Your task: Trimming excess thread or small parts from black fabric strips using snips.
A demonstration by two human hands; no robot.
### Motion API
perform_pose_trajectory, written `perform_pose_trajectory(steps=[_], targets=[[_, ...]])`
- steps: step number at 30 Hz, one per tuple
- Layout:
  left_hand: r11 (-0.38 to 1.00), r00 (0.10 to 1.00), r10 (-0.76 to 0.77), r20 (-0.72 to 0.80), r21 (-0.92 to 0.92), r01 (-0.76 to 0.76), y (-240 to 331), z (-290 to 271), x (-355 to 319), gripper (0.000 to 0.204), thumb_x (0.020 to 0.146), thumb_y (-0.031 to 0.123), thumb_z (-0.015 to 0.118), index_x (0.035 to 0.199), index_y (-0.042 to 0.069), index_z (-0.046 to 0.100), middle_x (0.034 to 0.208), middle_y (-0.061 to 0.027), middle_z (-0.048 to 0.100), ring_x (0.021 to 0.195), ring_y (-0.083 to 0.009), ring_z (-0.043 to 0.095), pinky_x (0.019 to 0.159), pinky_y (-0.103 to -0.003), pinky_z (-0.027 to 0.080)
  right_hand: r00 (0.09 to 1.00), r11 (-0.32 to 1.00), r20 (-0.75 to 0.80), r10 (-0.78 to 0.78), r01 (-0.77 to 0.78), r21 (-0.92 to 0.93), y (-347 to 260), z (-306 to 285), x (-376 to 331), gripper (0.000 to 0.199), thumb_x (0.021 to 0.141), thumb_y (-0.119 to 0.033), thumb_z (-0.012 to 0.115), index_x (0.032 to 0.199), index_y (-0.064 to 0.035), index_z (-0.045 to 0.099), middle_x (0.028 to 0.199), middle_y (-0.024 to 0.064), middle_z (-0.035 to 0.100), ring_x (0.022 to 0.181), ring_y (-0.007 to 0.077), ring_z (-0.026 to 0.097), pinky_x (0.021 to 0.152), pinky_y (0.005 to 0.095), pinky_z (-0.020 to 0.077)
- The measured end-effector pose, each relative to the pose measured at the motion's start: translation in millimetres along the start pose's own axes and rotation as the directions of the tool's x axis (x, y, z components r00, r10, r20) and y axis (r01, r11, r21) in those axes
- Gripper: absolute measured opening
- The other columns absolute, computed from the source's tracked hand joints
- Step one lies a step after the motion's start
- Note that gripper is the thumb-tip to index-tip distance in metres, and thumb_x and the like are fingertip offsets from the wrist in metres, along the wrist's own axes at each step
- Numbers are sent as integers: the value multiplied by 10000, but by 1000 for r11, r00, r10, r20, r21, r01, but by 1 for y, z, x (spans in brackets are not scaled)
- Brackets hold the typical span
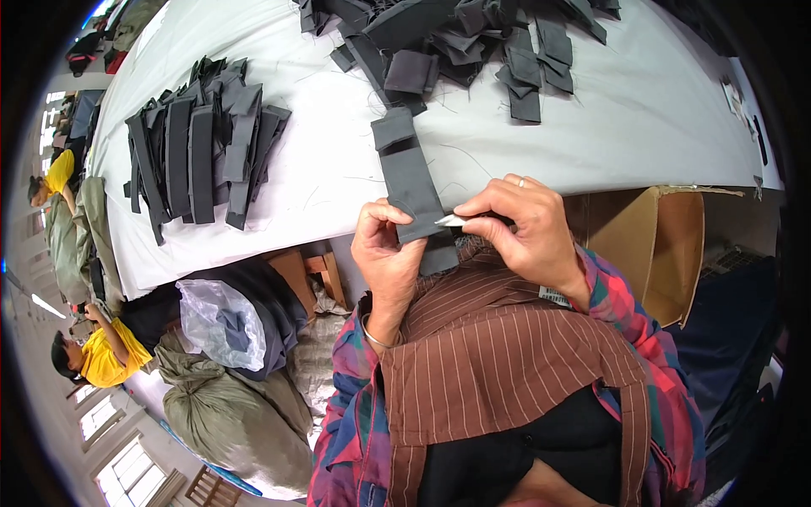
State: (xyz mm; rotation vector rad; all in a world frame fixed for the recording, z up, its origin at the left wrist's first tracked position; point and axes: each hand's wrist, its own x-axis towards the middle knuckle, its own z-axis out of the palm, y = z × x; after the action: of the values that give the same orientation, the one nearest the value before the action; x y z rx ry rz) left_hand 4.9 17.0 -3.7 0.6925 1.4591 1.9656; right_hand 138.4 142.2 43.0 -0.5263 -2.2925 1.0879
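My left hand (387, 250) pinches the lower part of a long dark grey fabric strip (410, 177) that runs from the white table edge down toward my lap. My right hand (525, 230) holds a small silvery cutting tool (450, 220) whose tip touches the strip's right edge, just beside my left thumb. The strip's upper end is folded over and rests on the white table (355, 160).
A stack of similar grey strips (198, 148) lies on the table's left, a loose heap (473, 42) at the far side. An open cardboard box (667, 245) stands at right. Bags and sacks (236, 397) sit on the floor at left, near two people in yellow shirts (106, 351).
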Motion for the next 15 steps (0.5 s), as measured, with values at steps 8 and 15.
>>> perform_pose_trajectory(steps=[8, 15], targets=[[994, 998, -4, 63, 113, -3, -1, 1, 0, 322, 653, -166, 624, 873, 41, 510, 874, -20, 488, 836, -101, 501, 794, -225, 417, 997, 998, 60, -57, 58, -27, -3, 7, 4, 124, 712, -126, 707, 812, -73, 658, 688, 37, 600, 610, 219, 530, 579, 318, 360], [994, 997, -3, 72, 108, -5, -1, 0, 0, 314, 658, -159, 625, 875, 37, 509, 870, -19, 486, 827, -96, 498, 785, -220, 418, 997, 999, 62, -41, 41, 1, -3, 11, 5, 110, 714, -112, 702, 803, -71, 654, 702, 33, 614, 620, 213, 542, 588, 313, 368]])
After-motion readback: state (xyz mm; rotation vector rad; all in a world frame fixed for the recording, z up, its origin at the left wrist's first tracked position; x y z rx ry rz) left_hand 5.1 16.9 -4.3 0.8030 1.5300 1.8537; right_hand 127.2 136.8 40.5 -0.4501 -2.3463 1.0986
